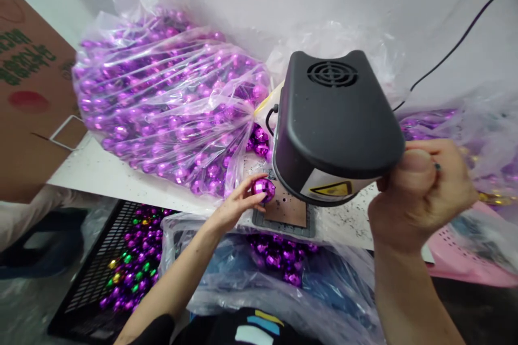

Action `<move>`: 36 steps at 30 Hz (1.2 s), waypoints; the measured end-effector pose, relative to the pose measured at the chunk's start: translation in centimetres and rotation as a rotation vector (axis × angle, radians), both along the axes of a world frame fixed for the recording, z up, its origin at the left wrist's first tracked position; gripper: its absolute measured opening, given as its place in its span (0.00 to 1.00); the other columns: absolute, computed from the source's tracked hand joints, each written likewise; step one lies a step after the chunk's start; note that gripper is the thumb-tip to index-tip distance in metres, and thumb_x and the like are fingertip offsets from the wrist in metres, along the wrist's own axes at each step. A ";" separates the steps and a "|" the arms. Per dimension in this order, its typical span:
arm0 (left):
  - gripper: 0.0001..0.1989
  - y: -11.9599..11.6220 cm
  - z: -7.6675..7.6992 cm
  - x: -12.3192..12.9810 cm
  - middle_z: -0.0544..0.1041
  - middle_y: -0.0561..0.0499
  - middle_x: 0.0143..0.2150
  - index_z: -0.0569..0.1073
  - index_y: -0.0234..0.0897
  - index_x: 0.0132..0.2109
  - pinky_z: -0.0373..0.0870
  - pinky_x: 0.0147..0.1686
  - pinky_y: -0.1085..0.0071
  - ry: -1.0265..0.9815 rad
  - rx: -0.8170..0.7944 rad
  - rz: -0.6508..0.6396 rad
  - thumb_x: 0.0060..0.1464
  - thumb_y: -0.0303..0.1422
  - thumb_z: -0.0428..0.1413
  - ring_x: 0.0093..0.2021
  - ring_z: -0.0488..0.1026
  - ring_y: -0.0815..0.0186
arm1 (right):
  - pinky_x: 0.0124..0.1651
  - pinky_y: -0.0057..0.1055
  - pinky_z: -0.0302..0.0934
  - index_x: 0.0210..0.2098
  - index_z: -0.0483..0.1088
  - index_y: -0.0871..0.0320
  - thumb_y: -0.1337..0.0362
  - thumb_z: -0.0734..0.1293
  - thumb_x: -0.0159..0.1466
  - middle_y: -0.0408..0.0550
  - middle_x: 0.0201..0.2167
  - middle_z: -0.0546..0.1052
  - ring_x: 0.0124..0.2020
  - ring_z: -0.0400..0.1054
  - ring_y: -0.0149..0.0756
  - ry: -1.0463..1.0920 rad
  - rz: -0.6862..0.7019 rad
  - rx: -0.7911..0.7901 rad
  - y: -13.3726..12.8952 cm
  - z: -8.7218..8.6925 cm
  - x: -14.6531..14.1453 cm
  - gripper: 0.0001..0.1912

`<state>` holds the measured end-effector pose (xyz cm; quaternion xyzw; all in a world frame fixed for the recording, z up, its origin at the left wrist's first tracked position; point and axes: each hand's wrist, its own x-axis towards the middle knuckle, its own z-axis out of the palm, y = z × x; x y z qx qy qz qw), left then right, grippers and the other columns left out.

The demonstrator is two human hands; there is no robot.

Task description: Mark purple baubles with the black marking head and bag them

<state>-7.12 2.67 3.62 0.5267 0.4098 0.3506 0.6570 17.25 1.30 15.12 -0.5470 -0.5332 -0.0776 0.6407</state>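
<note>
At the centre of the frame, the left hand (238,202) grips a purple faceted ball (264,190) above the tabletop (343,221). Right of centre, the right hand (421,194) is closed at the edge of the black machine (340,118).

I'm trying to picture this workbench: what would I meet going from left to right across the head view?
Cardboard box → big clear bag of shiny purple balls → black machine housing with a round vent → closed right hand → pink container with small holes.
</note>
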 end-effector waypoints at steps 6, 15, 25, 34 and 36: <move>0.26 -1.0 -2.3 0.8 0.78 0.48 0.47 0.73 0.42 0.59 0.72 0.34 0.73 0.048 -0.084 0.063 0.57 0.47 0.61 0.40 0.74 0.65 | 0.29 0.24 0.49 0.28 0.67 0.61 0.46 0.58 0.69 0.37 0.19 0.62 0.23 0.54 0.21 -0.015 0.022 -0.033 1.1 0.9 0.1 0.26; 0.21 -1.5 -3.8 3.4 0.79 0.45 0.51 0.73 0.37 0.54 0.71 0.55 0.55 0.338 0.290 0.156 0.56 0.40 0.64 0.51 0.76 0.56 | 0.29 0.26 0.47 0.26 0.63 0.60 0.43 0.60 0.67 0.36 0.19 0.58 0.23 0.52 0.21 0.133 0.120 -0.066 2.7 0.9 0.3 0.26; 0.18 -1.6 -4.8 6.4 0.76 0.44 0.51 0.76 0.42 0.51 0.70 0.57 0.49 0.619 0.609 0.213 0.53 0.37 0.65 0.53 0.72 0.51 | 0.28 0.24 0.46 0.26 0.63 0.60 0.43 0.59 0.67 0.36 0.19 0.58 0.23 0.52 0.20 0.122 0.125 -0.070 2.4 1.2 0.2 0.27; 0.23 -1.1 -6.8 7.8 0.74 0.44 0.57 0.75 0.42 0.53 0.60 0.64 0.42 0.651 0.563 0.201 0.51 0.41 0.66 0.60 0.68 0.48 | 0.27 0.24 0.48 0.26 0.64 0.60 0.43 0.59 0.68 0.37 0.19 0.58 0.23 0.52 0.20 0.113 0.129 -0.066 2.5 1.0 0.3 0.27; 0.20 -1.2 -6.6 7.7 0.75 0.45 0.56 0.75 0.43 0.52 0.58 0.65 0.41 0.654 0.583 0.167 0.52 0.39 0.65 0.60 0.68 0.49 | 0.28 0.24 0.48 0.27 0.65 0.60 0.43 0.60 0.67 0.37 0.20 0.59 0.24 0.53 0.21 0.141 0.153 -0.073 2.4 1.1 0.4 0.26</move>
